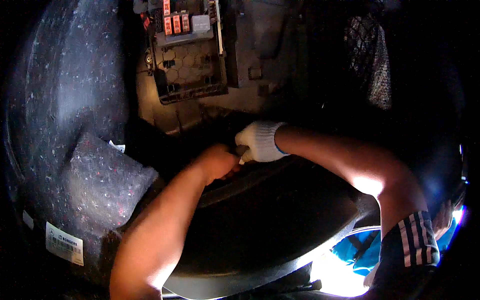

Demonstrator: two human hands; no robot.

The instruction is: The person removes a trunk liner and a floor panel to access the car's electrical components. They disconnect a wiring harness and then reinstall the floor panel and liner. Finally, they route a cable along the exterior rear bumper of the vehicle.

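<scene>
My left hand (220, 162) is bare and closed, its fingers curled in shadow near the middle of the view. Right beside it, my right hand (260, 142) wears a white knitted glove and is closed too. The two hands meet, fingertips to fingertips. A small pale bit shows between them; what either hand holds is too dark and too small to make out. Below the hands lies a dark curved trim panel (245, 225) with a raised rim.
Ahead is an open fuse box (192, 92) with orange fuses (176, 24) and a grey relay (200, 23). Speckled grey felt lining (107, 180) with a white label (64, 243) bulges at left. A dark net (372, 60) hangs at far right. Bright light and blue cloth (357, 252) show lower right.
</scene>
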